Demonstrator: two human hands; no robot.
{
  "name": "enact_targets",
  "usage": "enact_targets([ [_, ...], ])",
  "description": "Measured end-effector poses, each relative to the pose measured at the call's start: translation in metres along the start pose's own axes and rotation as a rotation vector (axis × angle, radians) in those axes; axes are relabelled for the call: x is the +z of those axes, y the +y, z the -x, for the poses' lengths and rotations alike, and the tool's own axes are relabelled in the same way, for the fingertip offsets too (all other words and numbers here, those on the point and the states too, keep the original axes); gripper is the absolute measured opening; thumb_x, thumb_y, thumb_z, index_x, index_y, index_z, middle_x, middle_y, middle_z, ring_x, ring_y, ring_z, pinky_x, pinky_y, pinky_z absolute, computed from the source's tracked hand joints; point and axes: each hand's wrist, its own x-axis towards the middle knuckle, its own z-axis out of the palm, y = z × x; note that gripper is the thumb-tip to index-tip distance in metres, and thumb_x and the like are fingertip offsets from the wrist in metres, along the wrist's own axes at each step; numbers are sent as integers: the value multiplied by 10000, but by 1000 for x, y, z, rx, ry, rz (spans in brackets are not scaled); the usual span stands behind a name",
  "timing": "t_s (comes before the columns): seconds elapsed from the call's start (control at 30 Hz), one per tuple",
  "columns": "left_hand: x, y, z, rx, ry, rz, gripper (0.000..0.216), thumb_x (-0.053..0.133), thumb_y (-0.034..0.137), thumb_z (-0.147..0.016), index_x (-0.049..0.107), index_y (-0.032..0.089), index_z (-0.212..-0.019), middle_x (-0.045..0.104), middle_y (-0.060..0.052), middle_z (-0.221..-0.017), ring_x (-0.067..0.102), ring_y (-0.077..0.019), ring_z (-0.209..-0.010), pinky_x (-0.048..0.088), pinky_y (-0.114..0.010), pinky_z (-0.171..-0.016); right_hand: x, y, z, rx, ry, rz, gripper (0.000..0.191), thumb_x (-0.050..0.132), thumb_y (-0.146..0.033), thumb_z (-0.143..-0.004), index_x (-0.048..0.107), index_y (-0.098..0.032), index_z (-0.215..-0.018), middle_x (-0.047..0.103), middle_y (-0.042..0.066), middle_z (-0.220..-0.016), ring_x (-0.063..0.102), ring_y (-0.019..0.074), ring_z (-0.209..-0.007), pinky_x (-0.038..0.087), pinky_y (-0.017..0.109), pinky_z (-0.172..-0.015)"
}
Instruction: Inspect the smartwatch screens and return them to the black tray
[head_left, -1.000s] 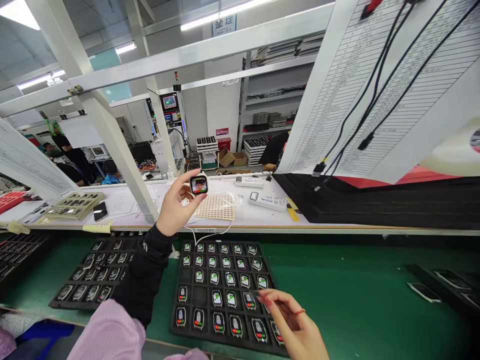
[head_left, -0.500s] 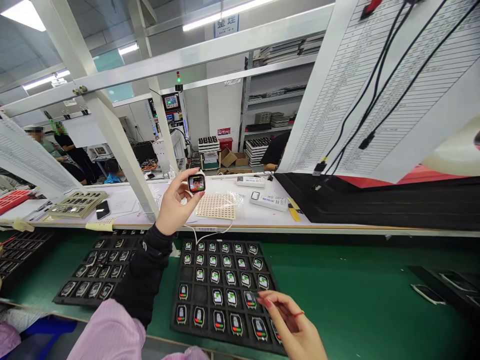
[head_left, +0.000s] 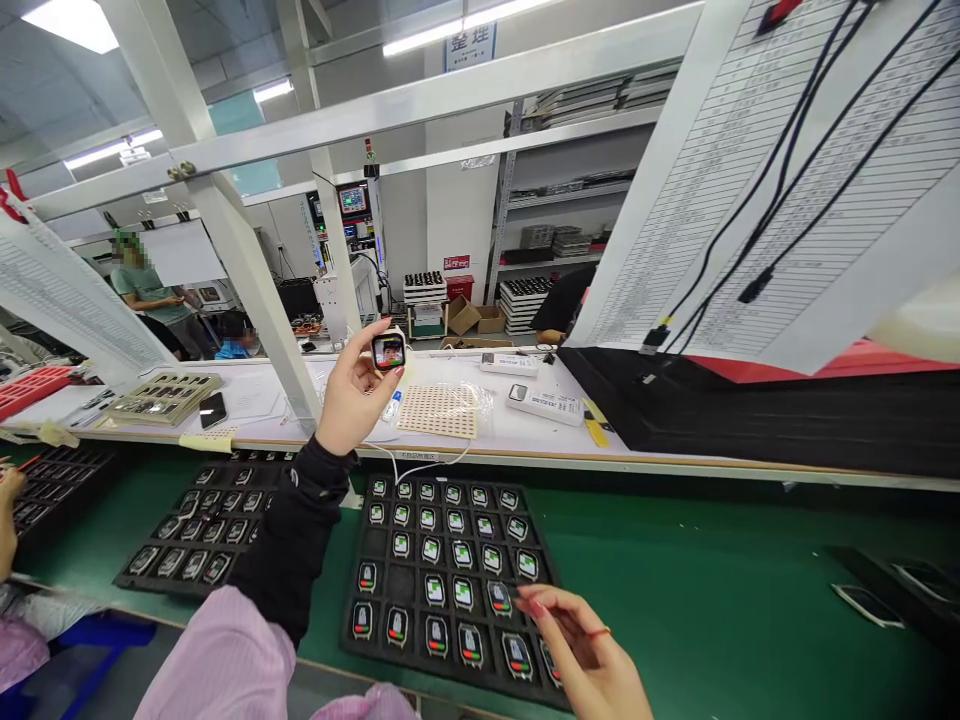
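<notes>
My left hand (head_left: pixel 360 395) is raised over the shelf, its thumb and fingers closed on the edges of a strapless smartwatch (head_left: pixel 388 351). The lit screen of that watch faces me and shows a picture like a camera view. Lower right, my right hand (head_left: pixel 581 640) hangs over the edge of a black foam tray (head_left: pixel 400 585), thumb and forefinger brought together. Whether anything small is between those fingertips I cannot make out. Closest to them is a watch (head_left: pixel 500 598) with a red and green strip. Watches with lit screens fill most of the tray's pockets.
Left on the green bench (head_left: pixel 637 560) lies another watch tray (head_left: pixel 180 530); a co-worker's hand (head_left: pixel 9 500) is at the far left. The shelf holds a sticker sheet (head_left: pixel 439 410), white boxes (head_left: pixel 544 403) and a phone (head_left: pixel 213 410). Cables (head_left: pixel 780 170) hang at right.
The view has swung slightly left. My left hand still holds up the watch, and my right hand stays by the tray. A co-worker's hand has come into sight at the left edge.
</notes>
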Motion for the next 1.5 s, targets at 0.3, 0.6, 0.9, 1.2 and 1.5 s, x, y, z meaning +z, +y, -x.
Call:
enact_targets([
  [0.3,-1,2,0,10,28,-3,524,674,248,-818,490,265,-1309,556,-83,-1204,606,-130,-838,570,-231,-707,1,-2,1,20,-10,10,305,672,-488,-851,654,-184,-858,686,110,-997,699,215,-884,564,176,-784],
  [0.6,-3,-1,2,12,28,-11,537,656,203,-809,486,274,-1314,545,-82,-1224,597,-127,-819,572,-240,-702,0,-3,0,101,-27,-1,392,691,-559,-813,666,-171,-861,680,127,-1028,687,249,-923,577,231,-809],
  [0.9,-4,0,6,-35,22,50,465,653,280,-843,519,289,-1288,543,-67,-1240,588,-121,-847,556,-235,-732,4,0,2,90,-50,-72,351,707,-494,-830,656,-169,-951,686,131,-1012,686,247,-944,577,246,-829],
  [1.2,15,-11,51,-226,-26,97,512,672,276,-813,505,244,-1296,555,-91,-1236,579,-123,-807,526,-232,-678,14,1,-3,200,124,-224,565,801,-504,-722,637,-156,-1135,672,139,-1093,697,236,-894,595,272,-816],
  [1.5,55,-7,151,-663,-226,214,566,648,248,-827,460,262,-1360,604,-52,-1012,455,-66,-615,456,-209,-642,23,-56,-38,44,144,-125,424,774,-580,-724,711,-166,-784,691,78,-819,664,191,-681,599,287,-651],
])
